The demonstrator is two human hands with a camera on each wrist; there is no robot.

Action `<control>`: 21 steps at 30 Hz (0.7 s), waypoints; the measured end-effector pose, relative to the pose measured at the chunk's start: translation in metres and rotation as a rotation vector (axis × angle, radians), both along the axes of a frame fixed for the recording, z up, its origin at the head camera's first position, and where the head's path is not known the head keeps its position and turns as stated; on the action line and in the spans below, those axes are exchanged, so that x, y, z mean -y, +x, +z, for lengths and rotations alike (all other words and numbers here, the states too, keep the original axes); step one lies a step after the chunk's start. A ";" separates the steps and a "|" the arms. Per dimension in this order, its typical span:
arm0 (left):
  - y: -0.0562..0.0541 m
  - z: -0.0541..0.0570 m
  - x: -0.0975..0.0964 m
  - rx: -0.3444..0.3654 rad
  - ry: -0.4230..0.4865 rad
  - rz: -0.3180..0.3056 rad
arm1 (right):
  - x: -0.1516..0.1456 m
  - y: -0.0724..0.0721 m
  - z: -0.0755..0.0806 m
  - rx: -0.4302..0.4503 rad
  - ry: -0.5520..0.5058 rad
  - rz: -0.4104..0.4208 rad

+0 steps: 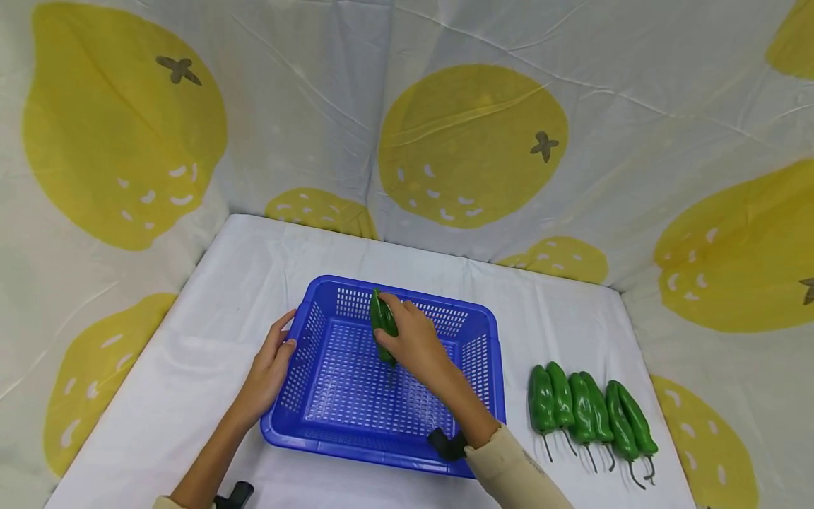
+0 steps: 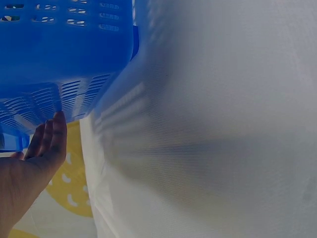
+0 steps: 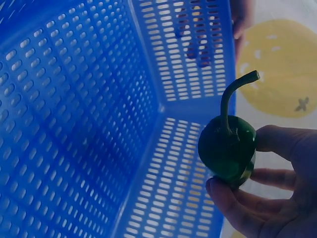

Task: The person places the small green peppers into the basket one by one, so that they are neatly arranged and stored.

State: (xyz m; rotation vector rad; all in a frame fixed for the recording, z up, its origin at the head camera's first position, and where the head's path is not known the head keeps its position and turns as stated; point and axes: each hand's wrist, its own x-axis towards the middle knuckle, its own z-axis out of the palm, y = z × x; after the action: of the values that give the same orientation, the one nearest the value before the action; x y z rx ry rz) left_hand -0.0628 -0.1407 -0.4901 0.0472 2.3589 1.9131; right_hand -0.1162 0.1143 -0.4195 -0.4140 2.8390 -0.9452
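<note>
A green pepper (image 1: 382, 326) hangs tilted over the inside of a blue plastic basket (image 1: 381, 452), pinched between the thumb and fingers of my right hand (image 1: 416, 343). Its curved stem and rounded top face the camera in the right wrist view, where the pepper (image 3: 227, 148) is above the slotted walls. My left hand (image 1: 270, 367) holds the basket's left side at the rim. The left wrist view shows its fingers (image 2: 58, 136) against the outside of the slotted wall.
Several green peppers (image 1: 581, 410) lie in a row on the white cloth-covered table (image 1: 254, 261), right of the basket, stems towards me. Hanging fabric with yellow lemon prints (image 1: 473, 145) encloses the table at the back and sides.
</note>
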 end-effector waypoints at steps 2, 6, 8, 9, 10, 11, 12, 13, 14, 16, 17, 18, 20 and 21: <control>0.000 0.001 0.000 -0.002 0.005 -0.002 | 0.004 -0.002 -0.003 0.016 0.000 0.009; 0.000 0.001 0.000 -0.005 0.012 -0.004 | 0.010 -0.006 -0.008 0.023 0.007 0.047; 0.000 0.000 0.000 -0.009 0.013 -0.003 | 0.014 -0.008 -0.009 0.032 0.003 0.067; -0.001 0.000 0.000 -0.009 0.013 -0.002 | 0.015 -0.008 -0.010 0.039 0.001 0.075; -0.001 -0.001 0.001 -0.006 0.012 -0.002 | 0.017 -0.009 -0.011 0.048 -0.004 0.082; -0.001 -0.001 0.001 -0.006 0.012 -0.002 | 0.019 -0.010 -0.012 0.059 -0.011 0.086; -0.001 -0.001 0.001 -0.004 0.012 -0.004 | 0.021 -0.010 -0.013 0.067 -0.019 0.092; -0.001 -0.002 0.001 -0.002 0.013 -0.005 | 0.023 -0.011 -0.014 0.077 -0.024 0.094; -0.001 -0.002 0.001 0.001 0.013 -0.005 | 0.025 -0.012 -0.015 0.083 -0.028 0.097; -0.001 -0.004 0.001 0.003 0.007 -0.006 | 0.028 -0.013 -0.018 0.092 -0.036 0.104; -0.001 -0.004 0.001 0.001 0.007 -0.005 | 0.030 -0.014 -0.019 0.097 -0.039 0.106; -0.001 -0.005 0.001 0.001 0.006 -0.005 | 0.032 -0.015 -0.021 0.100 -0.044 0.108; -0.001 -0.005 0.002 0.002 0.001 -0.003 | 0.035 -0.017 -0.025 0.111 -0.052 0.114; -0.001 -0.005 0.002 0.003 0.001 -0.005 | 0.036 -0.018 -0.026 0.119 -0.058 0.119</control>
State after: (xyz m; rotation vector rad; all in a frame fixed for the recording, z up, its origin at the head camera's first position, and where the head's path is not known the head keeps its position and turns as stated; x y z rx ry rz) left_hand -0.0637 -0.1425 -0.4954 0.0507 2.3539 1.9108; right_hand -0.1341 0.0782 -0.4457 -0.5085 2.6534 -0.9963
